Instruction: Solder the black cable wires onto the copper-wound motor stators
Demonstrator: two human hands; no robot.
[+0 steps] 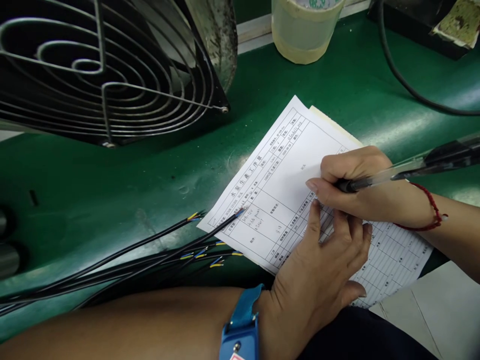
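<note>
A printed form (277,195) with table lines and some handwriting lies at a slant on the green bench, over a yellowish sheet (333,122). My right hand (360,182) grips a pen (408,171) with a clear barrel and black grip. Its tip is hidden behind my fingers, so I cannot tell whether it touches the paper. Below it, my left hand (318,265) rests on the form with its fingers stretched out, holding nothing. A blue wrist strap (242,330) is on my left wrist, and a red cord bracelet (429,205) on my right.
Several black cables (150,237) with stripped coloured wire ends lie at left, one reaching over the form's corner. A fan with a wire guard (101,82) stands at upper left. Behind are a tape roll (305,32), a soldering sponge (459,22) and a dark cord (397,72).
</note>
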